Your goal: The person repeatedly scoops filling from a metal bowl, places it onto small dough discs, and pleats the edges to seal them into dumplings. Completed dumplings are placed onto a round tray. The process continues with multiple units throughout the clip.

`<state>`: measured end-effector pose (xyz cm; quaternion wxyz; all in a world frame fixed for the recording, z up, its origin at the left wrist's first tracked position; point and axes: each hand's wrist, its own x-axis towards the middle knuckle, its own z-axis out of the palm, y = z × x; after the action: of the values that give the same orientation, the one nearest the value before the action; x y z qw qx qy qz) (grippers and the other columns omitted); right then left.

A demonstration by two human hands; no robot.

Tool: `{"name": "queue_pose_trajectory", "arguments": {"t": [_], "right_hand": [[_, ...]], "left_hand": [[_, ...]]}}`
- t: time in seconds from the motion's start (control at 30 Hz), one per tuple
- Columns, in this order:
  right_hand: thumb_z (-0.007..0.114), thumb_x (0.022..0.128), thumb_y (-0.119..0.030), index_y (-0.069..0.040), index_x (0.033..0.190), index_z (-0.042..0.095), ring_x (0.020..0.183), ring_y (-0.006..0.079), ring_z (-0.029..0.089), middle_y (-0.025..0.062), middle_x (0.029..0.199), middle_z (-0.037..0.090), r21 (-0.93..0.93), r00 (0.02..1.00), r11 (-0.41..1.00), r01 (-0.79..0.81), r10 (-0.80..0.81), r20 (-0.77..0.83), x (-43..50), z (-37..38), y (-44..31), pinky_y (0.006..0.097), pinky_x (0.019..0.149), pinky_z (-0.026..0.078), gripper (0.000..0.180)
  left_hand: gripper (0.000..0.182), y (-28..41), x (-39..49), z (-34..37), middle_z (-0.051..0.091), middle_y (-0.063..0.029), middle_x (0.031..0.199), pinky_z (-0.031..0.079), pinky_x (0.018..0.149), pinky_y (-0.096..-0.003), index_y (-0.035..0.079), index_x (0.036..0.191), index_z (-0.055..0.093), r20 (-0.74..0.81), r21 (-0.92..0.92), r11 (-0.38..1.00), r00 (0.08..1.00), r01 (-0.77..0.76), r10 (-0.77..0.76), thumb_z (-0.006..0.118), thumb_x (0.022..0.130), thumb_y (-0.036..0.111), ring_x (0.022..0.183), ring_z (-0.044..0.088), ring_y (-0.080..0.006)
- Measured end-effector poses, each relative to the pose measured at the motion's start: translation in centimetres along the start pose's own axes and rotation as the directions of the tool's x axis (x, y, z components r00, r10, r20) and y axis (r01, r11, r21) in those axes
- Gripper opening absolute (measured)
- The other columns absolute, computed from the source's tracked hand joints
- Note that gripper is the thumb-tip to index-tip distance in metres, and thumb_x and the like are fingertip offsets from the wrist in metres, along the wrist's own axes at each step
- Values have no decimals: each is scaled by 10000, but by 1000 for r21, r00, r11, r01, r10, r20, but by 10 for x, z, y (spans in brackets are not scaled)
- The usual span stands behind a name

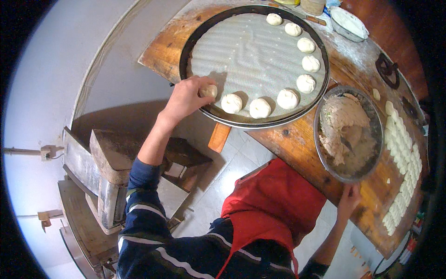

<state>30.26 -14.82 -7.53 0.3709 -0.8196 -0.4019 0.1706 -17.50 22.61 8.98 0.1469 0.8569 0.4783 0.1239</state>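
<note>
My left hand (188, 95) grips a pleated filled bun (209, 91) at the near left edge of a large round steamer tray (240, 45) lined with mesh cloth. Several more white buns (260, 108) sit in a curved row along the tray's near and right rim. My right hand (349, 197) is by the table's front edge, just below the rim of a metal bowl (381, 139). Its fingertips are partly hidden, so whether it holds anything is unclear. Inside the bowl, a mound of pale minced filling (345, 113) leans toward the far side.
Rows of small dough pieces (400, 143) cover the wooden table's (296, 139) right side. Beyond the tray are a wooden-handled knife (316, 20) and a tub of flour (348, 21). A dark metal object (387, 71) lies farther right. Worn metal equipment (108, 185) stands at left.
</note>
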Motion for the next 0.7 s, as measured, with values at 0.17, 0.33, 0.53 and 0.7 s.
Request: {"name": "queue_pose_trajectory", "arguments": {"t": [0.17, 0.33, 0.53, 0.7], "right_hand": [[588, 976, -14, 67, 1134, 677, 1176, 308, 618, 167, 1218, 702, 52, 999, 998, -20, 22, -43, -4, 4, -2, 414, 1051, 449, 199], [600, 963, -10, 58, 1117, 689, 1158, 314, 620, 193, 1185, 697, -57, 998, 998, 40, -43, -49, -5, 4, 0, 408, 1046, 453, 190], [663, 911, 10, 38, 962, 693, 937, 281, 641, 135, 975, 690, -68, 979, 984, 164, -171, -115, -4, 6, -15, 374, 868, 515, 65], [756, 851, -77, -52, 843, 693, 703, 260, 628, 113, 776, 635, -150, 904, 946, 286, -319, -283, -1, 15, -27, 362, 667, 522, 69]], "left_hand": [[400, -1, 4, 6, 731, -170, 975, 569, 836, -421, 106, 1108, 753, -8, 54, 998, 1000, -14, 14, 842, 727, 184, 928, 713, -348], [477, 4, 3, -8, 743, -170, 1028, 576, 838, -408, 157, 1276, 711, 89, -15, 1000, 996, 14, -13, 810, 831, 294, 929, 729, -312], [197, 13, -36, 3, 673, -140, 798, 534, 711, -349, 13, 996, 716, -537, -218, 968, 813, 123, -224, 719, 940, 202, 746, 677, -234], [144, 39, -91, 65, 651, -120, 813, 509, 704, -414, 47, 789, 668, -425, -23, 951, 864, -308, 269, 708, 830, 179, 758, 620, -325]]}}
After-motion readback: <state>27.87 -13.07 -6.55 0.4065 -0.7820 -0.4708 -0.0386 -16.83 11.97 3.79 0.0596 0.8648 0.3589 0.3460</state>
